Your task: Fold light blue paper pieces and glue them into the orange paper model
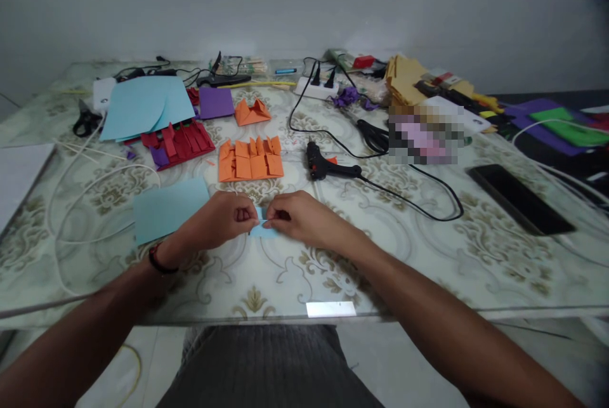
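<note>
A patterned table [380,268] is filling most of the view, with a black glue gun [328,168] lying near its middle. Well left of the glue gun and beyond it, a stack of light blue sheets [143,103] is spreading out. A single blue sheet [162,208] is lying left of the glue gun and nearer the person, partly hidden by the left arm. Also on that near side, the left hand [231,214] is pinching its thumb and forefinger narrowly together, while the right hand [295,214], closer to the glue gun, is doing the same. Well to the glue gun's right, a dark-screened phone [521,198] is lying flat. Black-handled scissors [373,135] are resting just beyond the gun and to its right; a white power strip [316,89] is sitting farther beyond it, carrying two black plugs. Left of the gun, a red pleated paper piece [183,141] is lying well apart, and an orange folded strip [250,160] is standing nearer. Smallest of all, a small blue paper [263,230] is being held between both hands' fingertips, left of the glue gun and nearer the person.
</note>
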### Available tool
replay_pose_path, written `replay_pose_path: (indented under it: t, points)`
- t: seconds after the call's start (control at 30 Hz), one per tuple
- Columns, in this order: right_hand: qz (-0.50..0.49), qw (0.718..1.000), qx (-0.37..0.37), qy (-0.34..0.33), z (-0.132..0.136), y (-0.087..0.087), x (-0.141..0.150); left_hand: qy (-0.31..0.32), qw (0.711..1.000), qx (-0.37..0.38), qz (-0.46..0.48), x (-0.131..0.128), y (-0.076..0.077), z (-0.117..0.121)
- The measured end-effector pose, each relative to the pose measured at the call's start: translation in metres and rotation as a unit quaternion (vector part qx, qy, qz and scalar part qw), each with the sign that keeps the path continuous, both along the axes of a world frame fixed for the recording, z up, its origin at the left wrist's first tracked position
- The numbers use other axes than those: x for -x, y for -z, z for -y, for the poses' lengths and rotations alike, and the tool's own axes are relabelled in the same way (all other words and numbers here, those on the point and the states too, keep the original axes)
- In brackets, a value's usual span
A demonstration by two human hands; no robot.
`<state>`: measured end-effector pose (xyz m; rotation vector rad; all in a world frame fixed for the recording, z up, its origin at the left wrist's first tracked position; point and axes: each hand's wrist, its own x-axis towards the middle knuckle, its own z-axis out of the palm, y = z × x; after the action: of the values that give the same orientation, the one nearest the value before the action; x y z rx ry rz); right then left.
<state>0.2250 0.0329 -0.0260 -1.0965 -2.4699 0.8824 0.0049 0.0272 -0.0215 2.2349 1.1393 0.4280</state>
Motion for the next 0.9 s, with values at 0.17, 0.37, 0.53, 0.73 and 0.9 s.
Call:
replay_pose_path:
  t: [0.17, 0.37, 0.53, 0.73, 0.9]
  points:
    - [-0.011, 1.000, 0.003, -0.016, -0.002, 0.001, -0.002, 0.007, 0.999, -0.045, -0.009, -0.003, 0.005, 0.002]
    - [-0.016, 1.000, -0.004, -0.023, -0.001, 0.000, -0.002, 0.007, 0.998, -0.062, -0.012, -0.010, 0.007, 0.007]
    - [-0.028, 1.000, 0.004, -0.003, 0.000, -0.001, 0.000, 0.012, 0.998, -0.068, -0.008, -0.009, 0.004, 0.007]
    - [-0.039, 0.999, -0.020, -0.019, 0.002, 0.000, 0.000, 0.065, 0.992, -0.107, -0.015, -0.001, 0.007, 0.009]
    - [0.069, 0.985, -0.153, -0.025, 0.013, 0.005, 0.003, 0.097, 0.970, -0.199, -0.102, -0.005, 0.007, 0.016]
